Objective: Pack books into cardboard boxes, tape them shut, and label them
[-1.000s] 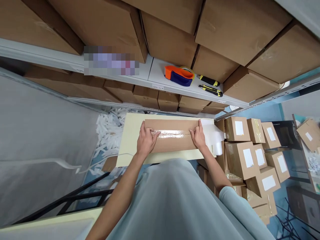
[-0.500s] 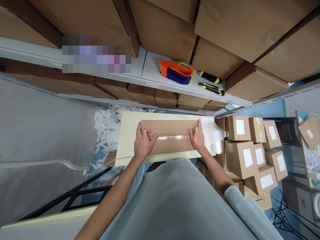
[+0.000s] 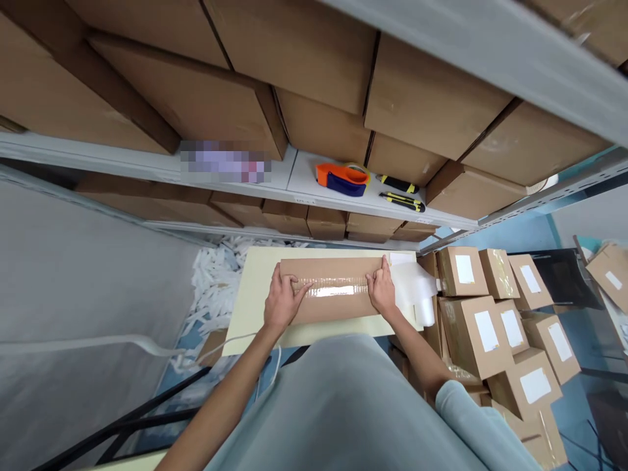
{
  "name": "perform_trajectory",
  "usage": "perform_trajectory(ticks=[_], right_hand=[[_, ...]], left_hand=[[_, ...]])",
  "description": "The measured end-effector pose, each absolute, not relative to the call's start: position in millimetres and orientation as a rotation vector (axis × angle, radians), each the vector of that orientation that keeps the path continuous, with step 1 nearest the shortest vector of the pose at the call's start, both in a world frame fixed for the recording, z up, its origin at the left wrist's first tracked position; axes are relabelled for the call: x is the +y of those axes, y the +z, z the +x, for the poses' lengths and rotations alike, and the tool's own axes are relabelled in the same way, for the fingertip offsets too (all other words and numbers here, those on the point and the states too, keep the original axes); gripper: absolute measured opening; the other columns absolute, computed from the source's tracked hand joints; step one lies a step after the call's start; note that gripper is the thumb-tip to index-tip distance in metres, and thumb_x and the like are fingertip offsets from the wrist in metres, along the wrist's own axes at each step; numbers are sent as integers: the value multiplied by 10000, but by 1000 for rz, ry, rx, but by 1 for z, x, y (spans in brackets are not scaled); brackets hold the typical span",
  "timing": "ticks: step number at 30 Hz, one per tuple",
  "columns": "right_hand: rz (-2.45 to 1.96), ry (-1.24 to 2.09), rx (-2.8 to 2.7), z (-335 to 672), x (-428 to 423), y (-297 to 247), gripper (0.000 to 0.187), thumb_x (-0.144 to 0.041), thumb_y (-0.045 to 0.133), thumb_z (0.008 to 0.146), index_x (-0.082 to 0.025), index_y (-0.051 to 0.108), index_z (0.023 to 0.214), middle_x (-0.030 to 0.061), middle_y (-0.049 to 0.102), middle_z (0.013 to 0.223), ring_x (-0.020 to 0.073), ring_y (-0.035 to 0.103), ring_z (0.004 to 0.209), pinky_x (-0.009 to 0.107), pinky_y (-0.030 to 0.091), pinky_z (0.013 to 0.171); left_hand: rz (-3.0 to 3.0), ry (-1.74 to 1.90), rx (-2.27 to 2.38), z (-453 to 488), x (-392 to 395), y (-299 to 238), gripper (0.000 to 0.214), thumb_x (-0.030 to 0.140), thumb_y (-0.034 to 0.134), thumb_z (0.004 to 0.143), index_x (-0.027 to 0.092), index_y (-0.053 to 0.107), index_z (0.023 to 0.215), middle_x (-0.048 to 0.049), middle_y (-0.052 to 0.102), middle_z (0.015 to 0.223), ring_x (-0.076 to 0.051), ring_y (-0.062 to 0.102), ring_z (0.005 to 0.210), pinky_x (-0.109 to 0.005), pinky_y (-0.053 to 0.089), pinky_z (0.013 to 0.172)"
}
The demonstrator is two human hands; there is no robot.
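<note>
A long brown cardboard box (image 3: pixel 338 308) lies flat on a pale yellow tabletop (image 3: pixel 255 288), with clear shiny tape running along its middle seam. My left hand (image 3: pixel 283 302) grips the box's left end, its thumb resting on top near the tape. At the opposite end my right hand (image 3: pixel 382 288) has hold of the box, with the index finger along the far right edge and the thumb on the taped seam. The undersides of the box and some fingertips are hidden.
Above the table, a shelf (image 3: pixel 301 173) holds cardboard boxes, an orange and blue tape dispenser (image 3: pixel 343 179) and two yellow-black utility knives (image 3: pixel 402 201). White wrap (image 3: pixel 415 284) lies right of the box. Labelled cartons (image 3: pixel 475 327) are stacked at right; shredded paper (image 3: pixel 213 281) lies left.
The head view has tilted upward, so the table sits lower in the picture and more shelf shows. Both hands keep their hold on the box, with little visible movement.
</note>
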State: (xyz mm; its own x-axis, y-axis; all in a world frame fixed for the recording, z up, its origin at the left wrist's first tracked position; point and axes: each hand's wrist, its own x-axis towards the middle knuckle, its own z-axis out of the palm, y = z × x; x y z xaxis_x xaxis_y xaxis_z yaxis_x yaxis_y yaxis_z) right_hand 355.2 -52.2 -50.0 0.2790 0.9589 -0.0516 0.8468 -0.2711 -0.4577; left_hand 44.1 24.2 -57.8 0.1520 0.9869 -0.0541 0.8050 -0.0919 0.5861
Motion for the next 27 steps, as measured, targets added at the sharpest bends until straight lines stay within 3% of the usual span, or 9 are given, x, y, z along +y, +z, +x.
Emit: perform_trajectory(ticks=[4,8,11,13,16,20,23,27], right_hand=[[-2173,422,-1643,352,-51,-49,257,-359,439,1168,-222,585,1006,220,304,1852,328,298,1738,551,413,1344],[-2127,357,-1640,350,-57,-57,279,-347,409,1154,-237,605,989,203,380,1822,372,351,1713,639,413,1331],[-2081,272,-1671,353,-52,-54,264,-345,439,1131,-250,640,988,191,506,1743,428,339,1708,742,362,1329],[-1996,175,-1726,358,-28,-35,251,-336,455,1121,-256,673,1027,192,603,1645,437,405,1665,759,360,1320],[-1824,-8,-1820,360,44,25,311,-331,413,1137,-225,696,1209,223,646,1547,407,541,1534,684,440,1278],[-1844,-112,-2027,344,155,118,442,-258,458,1111,-105,576,1509,279,620,1541,400,559,1468,595,437,1270],[-2050,21,-2146,327,205,150,444,-155,553,1044,-55,590,1475,303,655,1506,378,603,1433,501,463,1234],[-2147,136,-2164,319,226,145,415,-118,687,967,-38,646,1373,287,760,1353,337,729,1284,418,514,1160]], left_hand=[[1985,603,1693,42,28,-62,439,676,555,1049,241,590,1099,-271,369,1786,-447,500,1590,-589,567,1160],[2053,793,1672,36,27,-67,480,716,511,1039,245,597,1001,-272,489,1711,-471,478,1601,-650,484,1243],[2101,892,1666,39,24,-67,455,659,484,1060,241,635,964,-258,565,1656,-487,437,1625,-711,386,1306],[2125,936,1650,51,31,-58,413,590,478,1074,242,679,982,-239,621,1604,-477,462,1609,-729,352,1323],[2164,1027,1590,86,65,-22,337,480,489,1082,248,732,1059,-211,690,1516,-448,529,1557,-715,357,1326],[2250,1198,1453,139,125,56,290,351,500,1087,221,743,1178,-195,713,1466,-421,568,1515,-666,377,1325],[2290,1290,1374,158,148,100,289,309,524,1078,196,736,1238,-212,703,1457,-407,609,1452,-608,456,1271],[2216,1396,1363,156,139,103,267,294,541,1075,220,730,1249,-190,709,1435,-377,638,1401,-563,525,1198]])
